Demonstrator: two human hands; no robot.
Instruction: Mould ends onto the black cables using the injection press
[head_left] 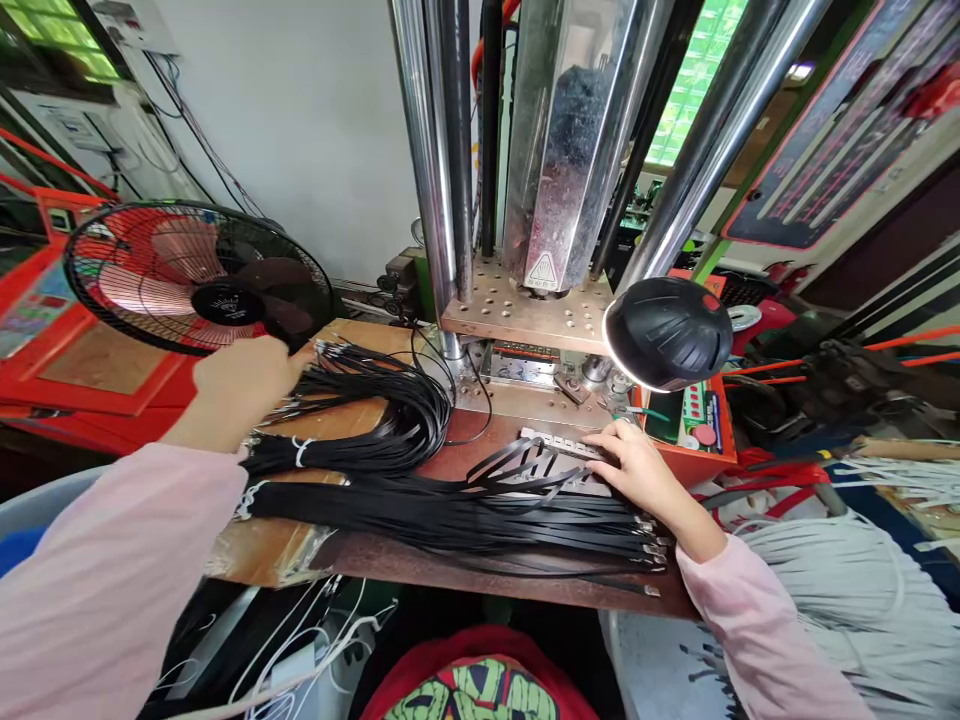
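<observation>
In the head view, my left hand (244, 385) is closed at the far left end of a bundle of black flat cables (420, 400). What its fingers hold is hidden. My right hand (637, 468) has its thumb and fingers on the right end of a slotted metal fixture (559, 443). Several black cables loop up across this fixture. Just in front, a long bundle of black cables (450, 515) lies flat, with metal connectors (654, 548) at its right end and a white tie at its left. Another bundle behind it has a white tie (301, 452).
A press with a drilled plate (525, 315) and chrome columns stands behind the worktable (480, 570). A black lamp (671, 335) hangs near my right hand. A caged fan (202, 280) is at left. A red tool box (697, 455) and a white cable pile (840, 600) are at right.
</observation>
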